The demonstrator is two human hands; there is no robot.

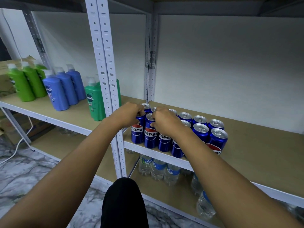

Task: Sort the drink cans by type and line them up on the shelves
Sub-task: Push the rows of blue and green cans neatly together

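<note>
Left hand (130, 113) grips the leftmost front Pepsi can (137, 130); right hand (166, 121) pinches its neighbour (150, 134), likely squaring logos forward along the shelf (246, 145) edge.

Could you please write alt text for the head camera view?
Both hands grip blue Pepsi cans in rows on a beige shelf board: left hand, right hand. Shampoo bottles stand left; clear water bottles below.

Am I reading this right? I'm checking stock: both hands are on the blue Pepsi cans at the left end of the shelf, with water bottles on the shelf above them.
Not quite. The head view shows the water bottles on the shelf below the Pepsi cans, not above. The rest holds: left hand and right hand are on the cans at the shelf's left end.
</note>
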